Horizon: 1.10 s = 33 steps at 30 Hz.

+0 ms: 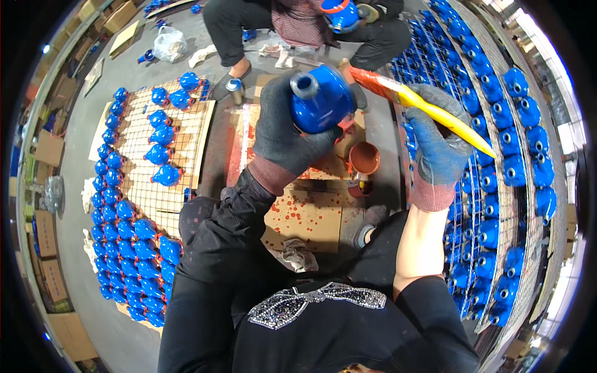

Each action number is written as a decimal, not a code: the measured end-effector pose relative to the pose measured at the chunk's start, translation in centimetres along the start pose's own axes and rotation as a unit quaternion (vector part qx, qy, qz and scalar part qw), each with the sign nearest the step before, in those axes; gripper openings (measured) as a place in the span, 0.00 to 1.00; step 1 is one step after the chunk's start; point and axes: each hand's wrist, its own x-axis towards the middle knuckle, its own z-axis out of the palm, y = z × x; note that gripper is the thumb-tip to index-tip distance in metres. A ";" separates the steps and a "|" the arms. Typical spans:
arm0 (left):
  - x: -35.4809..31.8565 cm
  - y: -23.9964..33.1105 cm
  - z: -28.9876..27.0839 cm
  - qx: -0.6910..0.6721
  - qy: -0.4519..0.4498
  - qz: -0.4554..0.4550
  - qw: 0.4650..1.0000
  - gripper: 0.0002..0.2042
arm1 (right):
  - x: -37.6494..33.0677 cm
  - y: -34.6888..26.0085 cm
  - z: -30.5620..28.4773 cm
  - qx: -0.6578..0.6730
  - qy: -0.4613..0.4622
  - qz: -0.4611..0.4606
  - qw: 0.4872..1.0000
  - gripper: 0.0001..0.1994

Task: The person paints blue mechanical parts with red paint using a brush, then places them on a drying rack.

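In my left hand (pixel 273 124), which wears a dark glove, is a glossy blue rounded metal casting (pixel 328 102) with a short round neck. The neck's open end faces up toward me. My right hand (pixel 438 133), gloved too, grips a paintbrush (pixel 457 127) by its yellow handle. Red paint coats the bristle end, which points left toward the casting, with a gap between them. Below and between my hands stands a reddish-brown paint pot (pixel 365 171), beside red-spattered cardboard (pixel 298 214).
On the left, several blue castings with red rims (pixel 127 248) cover a wire mesh rack (pixel 134 180). More blue castings (pixel 488 233) fill racks at right. Opposite, a seated person holds a red-rimmed blue casting (pixel 339 17). A small can (pixel 234 91) and a plastic bag (pixel 170 43) stand nearby.
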 end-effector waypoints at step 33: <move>0.4 1.0 1.1 -0.756 -0.100 -0.389 0.518 0.27 | -0.5 4.6 -3.8 0.153 -0.069 -0.064 0.984 0.13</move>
